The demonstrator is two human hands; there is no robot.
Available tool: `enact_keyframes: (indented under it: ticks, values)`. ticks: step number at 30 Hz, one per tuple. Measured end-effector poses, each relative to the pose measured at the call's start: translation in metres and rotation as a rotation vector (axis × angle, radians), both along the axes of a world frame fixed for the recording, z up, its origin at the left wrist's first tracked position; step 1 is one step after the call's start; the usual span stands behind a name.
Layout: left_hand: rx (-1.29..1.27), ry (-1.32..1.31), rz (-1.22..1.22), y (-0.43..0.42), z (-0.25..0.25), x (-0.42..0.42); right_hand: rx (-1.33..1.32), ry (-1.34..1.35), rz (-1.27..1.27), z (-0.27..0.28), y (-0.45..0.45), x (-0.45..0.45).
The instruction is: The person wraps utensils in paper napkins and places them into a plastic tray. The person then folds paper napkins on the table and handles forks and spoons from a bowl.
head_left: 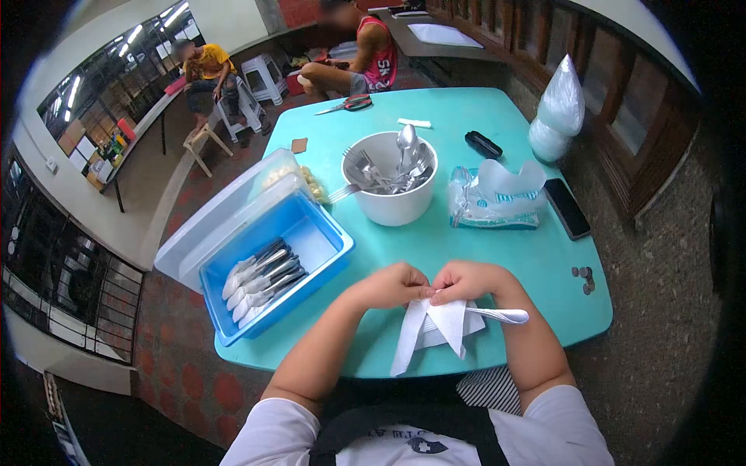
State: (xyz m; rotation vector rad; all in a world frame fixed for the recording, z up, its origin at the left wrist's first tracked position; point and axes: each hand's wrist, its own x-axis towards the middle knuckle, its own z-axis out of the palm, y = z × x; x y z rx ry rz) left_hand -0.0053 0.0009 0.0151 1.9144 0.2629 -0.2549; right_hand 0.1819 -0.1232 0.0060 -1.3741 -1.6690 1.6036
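Head view: turquoise table [365,326], rounded corners, under a white bowl [395,206] of loose forks and spoons, taken as landmark. Left of bowl and nearer the wearer: blue bin [315,268] with wrapped cutlery [264,281]. Right of bowl: tissue pack [497,203], then phone [567,208]. Beyond bowl, to its left: scissors [346,106]. Room past bowl: reddish patterned floor [227,392], white stools [264,79], two seated people, one in a yellow shirt [208,62], one in a red top [376,58]. Wood-framed windows [633,128] right of bowl.

Napkin [444,322] and utensil [505,315] lie on the wearer's side of bowl, slightly to its right. Utensil's exposed end points right, tipped slightly toward the wearer; long axis runs roughly crosswise. Two napkin flaps point toward the wearer.

Left hand [396,284]: fingers closed, pinching the napkin's upper part. Right hand [468,281]: likewise pinching, fingertips meeting the left's. Utensil's inner end: hidden, shape cannot be told.
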Motion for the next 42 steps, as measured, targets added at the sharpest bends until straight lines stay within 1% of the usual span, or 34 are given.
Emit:
enact_keyframes:
  ticks: [3,10,18,22,24,28,30,32,35,38,40,41,42]
  values:
    - [-0.067,-0.03,-0.004,-0.003,0.003,-0.002,-0.015,0.015,-0.002,0.004,-0.001,0.0]
    - [-0.065,-0.056,-0.043,-0.003,-0.001,-0.001,-0.056,-0.005,0.012,0.002,-0.002,0.009]
    - [-0.213,-0.144,0.03,-0.008,-0.002,0.004,-0.112,0.014,-0.124,0.022,-0.013,0.014]
    - [-0.302,-0.092,0.06,-0.007,-0.004,0.005,-0.121,-0.055,-0.173,0.021,-0.019,0.035]
    - [-0.333,-0.075,0.099,-0.007,0.003,0.004,-0.097,-0.062,-0.212,0.027,-0.022,0.039]
    - [-0.32,-0.101,0.129,0.0,0.0,0.001,0.006,-0.115,-0.327,0.043,-0.031,0.062]
    - [-0.285,-0.127,0.141,0.009,-0.003,0.0,0.148,-0.065,-0.537,0.041,-0.042,0.078]
    - [-0.291,-0.153,0.254,0.013,-0.012,0.002,0.352,0.066,-0.825,0.034,-0.046,0.093]
    - [-0.252,-0.157,0.406,0.02,-0.004,0.003,0.659,0.131,-1.308,0.042,-0.044,0.081]
    - [-0.2,-0.186,0.539,0.017,-0.003,0.003,1.078,-0.665,-1.184,0.067,-0.043,0.021]
    - [-0.139,-0.215,0.607,0.013,-0.007,0.007,1.136,-0.647,-0.867,0.074,-0.04,-0.032]
    - [-0.168,-0.247,0.635,0.01,-0.006,0.008,1.023,-0.655,-0.715,0.072,-0.038,-0.056]
    - [-0.146,-0.277,0.672,0.007,-0.005,0.009,0.991,-0.699,-0.634,0.075,-0.03,-0.079]
